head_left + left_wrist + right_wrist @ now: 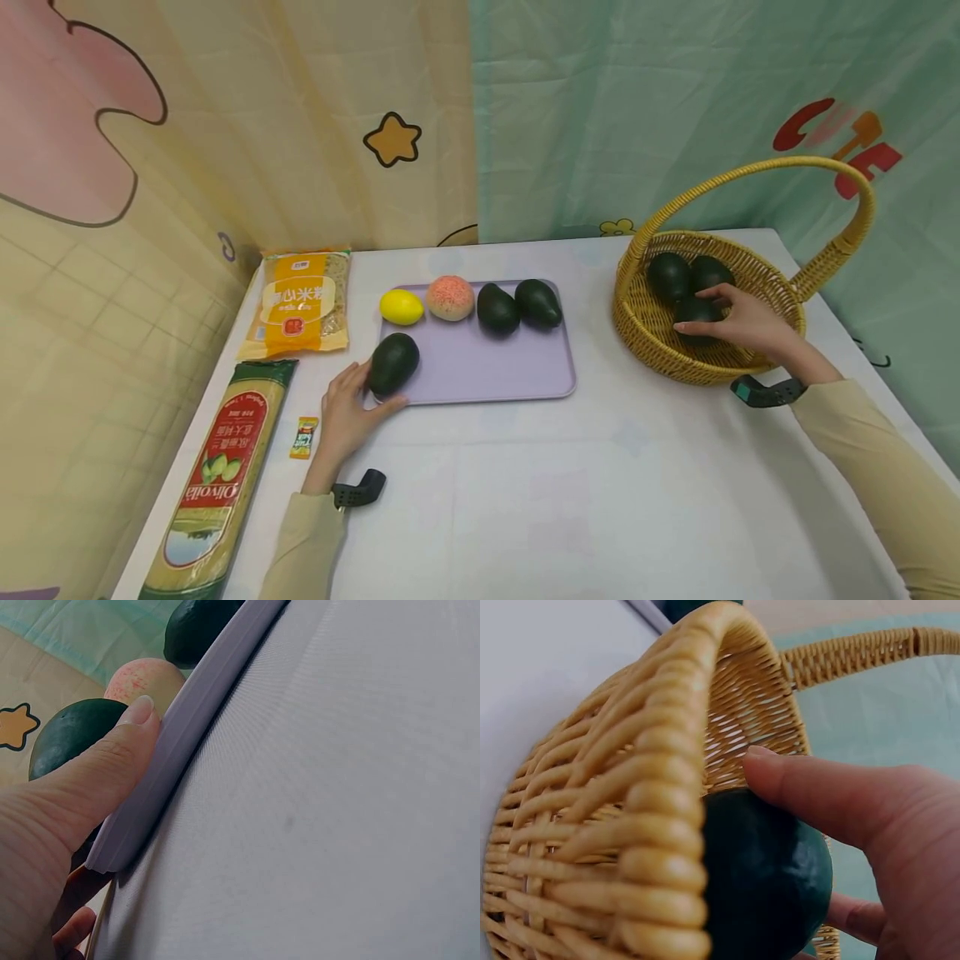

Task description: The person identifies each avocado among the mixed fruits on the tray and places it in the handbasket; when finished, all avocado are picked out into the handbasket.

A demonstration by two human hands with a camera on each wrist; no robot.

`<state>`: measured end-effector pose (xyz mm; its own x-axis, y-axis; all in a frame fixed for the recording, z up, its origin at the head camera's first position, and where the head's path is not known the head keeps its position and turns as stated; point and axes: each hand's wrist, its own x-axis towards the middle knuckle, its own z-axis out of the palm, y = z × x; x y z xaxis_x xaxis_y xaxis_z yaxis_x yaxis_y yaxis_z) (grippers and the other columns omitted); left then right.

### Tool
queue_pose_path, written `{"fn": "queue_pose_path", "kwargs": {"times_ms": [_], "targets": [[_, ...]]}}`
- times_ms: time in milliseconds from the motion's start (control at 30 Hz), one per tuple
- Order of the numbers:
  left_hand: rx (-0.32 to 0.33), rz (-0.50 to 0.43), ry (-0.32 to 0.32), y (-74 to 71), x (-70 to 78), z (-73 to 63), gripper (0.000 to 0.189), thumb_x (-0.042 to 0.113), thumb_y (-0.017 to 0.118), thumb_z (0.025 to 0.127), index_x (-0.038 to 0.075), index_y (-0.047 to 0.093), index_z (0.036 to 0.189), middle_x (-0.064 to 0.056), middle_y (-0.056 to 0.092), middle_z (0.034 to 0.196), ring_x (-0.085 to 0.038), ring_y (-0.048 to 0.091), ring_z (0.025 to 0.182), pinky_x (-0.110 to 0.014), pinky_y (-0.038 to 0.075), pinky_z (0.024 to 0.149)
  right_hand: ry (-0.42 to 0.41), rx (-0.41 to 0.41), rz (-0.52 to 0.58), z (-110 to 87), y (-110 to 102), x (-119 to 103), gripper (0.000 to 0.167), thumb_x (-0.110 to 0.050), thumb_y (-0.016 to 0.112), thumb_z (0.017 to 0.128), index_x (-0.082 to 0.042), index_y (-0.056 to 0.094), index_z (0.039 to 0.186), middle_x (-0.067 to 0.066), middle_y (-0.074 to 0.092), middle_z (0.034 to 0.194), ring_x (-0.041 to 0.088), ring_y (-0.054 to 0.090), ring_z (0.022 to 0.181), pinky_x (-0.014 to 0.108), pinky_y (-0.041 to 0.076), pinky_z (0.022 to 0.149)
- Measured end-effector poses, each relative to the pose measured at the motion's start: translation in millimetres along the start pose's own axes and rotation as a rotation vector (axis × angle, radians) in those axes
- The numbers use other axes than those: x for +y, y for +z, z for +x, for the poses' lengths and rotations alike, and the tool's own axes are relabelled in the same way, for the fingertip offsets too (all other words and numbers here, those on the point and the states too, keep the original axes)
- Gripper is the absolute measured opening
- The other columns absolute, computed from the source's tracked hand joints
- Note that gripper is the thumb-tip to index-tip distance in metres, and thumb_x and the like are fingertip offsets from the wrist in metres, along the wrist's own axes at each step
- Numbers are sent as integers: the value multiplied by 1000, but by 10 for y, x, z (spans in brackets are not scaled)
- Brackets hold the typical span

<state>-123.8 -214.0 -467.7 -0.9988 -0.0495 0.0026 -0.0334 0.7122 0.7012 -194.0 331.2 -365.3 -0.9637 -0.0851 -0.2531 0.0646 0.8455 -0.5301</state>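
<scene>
My right hand (742, 321) reaches into a wicker basket (645, 346) and holds a dark green avocado (697, 319), thumb on one side and fingers on the other. Close up in the right wrist view, that avocado (769, 874) sits just inside the woven rim. Two more avocados lie behind it in the basket. My left hand (348, 417) grips the near left corner of a lilac tray (480, 375), its thumb along the rim (176, 742) in the left wrist view. Beside its fingers, an avocado (393, 364) rests on that corner.
Along the tray's back lie a yellow lemon (401, 307), a peach (450, 298) and two avocados (498, 310). To the left are a grain bag (300, 302), a spaghetti pack (221, 483) and a small snack packet (303, 438). The basket's tall handle (757, 167) arches overhead.
</scene>
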Motion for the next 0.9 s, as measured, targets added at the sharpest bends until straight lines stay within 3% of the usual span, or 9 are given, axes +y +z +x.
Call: {"fn": "queue_pose_path", "kwargs": {"times_ms": [600, 900], "targets": [[-1, 0, 1, 5, -9, 0, 90, 46, 80, 73, 8, 40, 145, -19, 34, 147, -36, 20, 136, -57, 18, 105, -18, -45, -67, 44, 35, 69, 91, -56, 68, 81, 8, 33, 137, 39, 37, 130, 51, 39, 115, 63, 37, 90], [-4, 6, -2, 3, -4, 6, 91, 46, 79, 73, 7, 39, 145, -20, 32, 148, -37, 19, 136, -59, 17, 105, -19, -43, -45, 85, 39, 106, 91, -56, 65, 83, 9, 32, 137, 40, 35, 131, 53, 37, 117, 63, 35, 92]]}}
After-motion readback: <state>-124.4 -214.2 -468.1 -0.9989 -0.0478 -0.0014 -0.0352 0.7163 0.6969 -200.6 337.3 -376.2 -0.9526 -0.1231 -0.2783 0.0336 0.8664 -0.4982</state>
